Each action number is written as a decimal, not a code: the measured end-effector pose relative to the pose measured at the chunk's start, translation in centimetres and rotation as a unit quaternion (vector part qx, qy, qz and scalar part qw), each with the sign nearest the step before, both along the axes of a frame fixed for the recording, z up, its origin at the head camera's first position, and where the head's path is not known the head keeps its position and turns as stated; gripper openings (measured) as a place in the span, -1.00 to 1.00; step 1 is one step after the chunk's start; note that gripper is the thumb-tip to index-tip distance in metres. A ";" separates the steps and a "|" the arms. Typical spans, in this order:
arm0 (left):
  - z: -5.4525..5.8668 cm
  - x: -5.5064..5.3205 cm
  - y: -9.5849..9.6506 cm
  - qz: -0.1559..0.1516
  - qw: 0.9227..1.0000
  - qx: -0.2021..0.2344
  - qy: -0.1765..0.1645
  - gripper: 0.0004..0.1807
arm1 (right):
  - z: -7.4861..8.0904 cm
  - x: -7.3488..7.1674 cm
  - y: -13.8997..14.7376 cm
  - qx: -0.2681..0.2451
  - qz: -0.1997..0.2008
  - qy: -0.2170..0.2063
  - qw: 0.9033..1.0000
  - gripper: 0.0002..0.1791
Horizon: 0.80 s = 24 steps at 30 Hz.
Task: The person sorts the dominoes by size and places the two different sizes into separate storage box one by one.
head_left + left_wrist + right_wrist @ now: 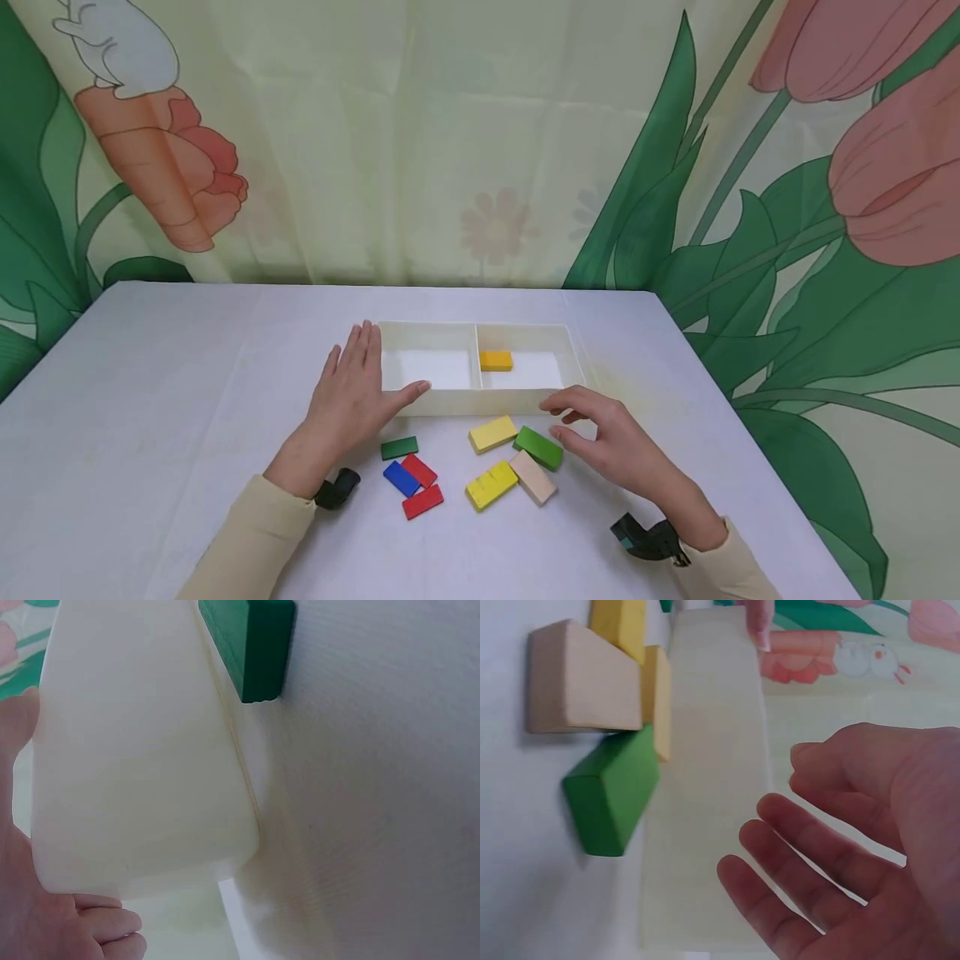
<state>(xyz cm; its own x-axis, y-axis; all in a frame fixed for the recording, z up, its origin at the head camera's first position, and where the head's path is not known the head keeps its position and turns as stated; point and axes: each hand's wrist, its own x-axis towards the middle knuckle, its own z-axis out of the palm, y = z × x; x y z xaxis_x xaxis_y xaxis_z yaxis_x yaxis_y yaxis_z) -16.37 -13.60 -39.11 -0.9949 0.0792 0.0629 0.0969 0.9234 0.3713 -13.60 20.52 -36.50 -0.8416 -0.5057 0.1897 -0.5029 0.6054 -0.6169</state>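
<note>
A white two-compartment tray [465,403] stands on the table, with an orange-yellow block [496,361] in its right compartment against the divider. My left hand [347,396] lies along the tray's left end, fingers straight, thumb over the front rim. Close to the front right corner, my right hand [603,429] hovers with loosely bent fingers and nothing between them. Nearest to it is a green block [538,448], touching a beige block [533,477]. Beside these lie a pale yellow block [492,435] and a bright yellow block [491,486].
In front of the tray's left half lie smaller blocks: a dark green block [399,448], a blue block [402,479], an upper red block [419,470] and a lower red block [423,502]. A white cloth covers the table [180,400]; a printed curtain [360,150] hangs behind.
</note>
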 end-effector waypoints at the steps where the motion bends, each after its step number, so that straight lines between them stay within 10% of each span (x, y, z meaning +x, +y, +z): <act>1: 0.0 0.0 0.0 0.001 1.000 0.001 0.001 0.25 | -0.3 0.0 0.0 0.002 0.004 -0.003 1.000 -0.67; 13: 0.2 -0.1 0.0 -0.002 1.000 0.005 0.000 0.26 | -2.8 -0.2 0.0 0.053 0.005 -0.089 0.995 -0.62; 24: 0.2 -0.1 0.0 -0.002 1.000 0.006 0.004 0.26 | -3.0 -0.2 -0.3 0.086 -0.002 -0.073 0.994 -0.57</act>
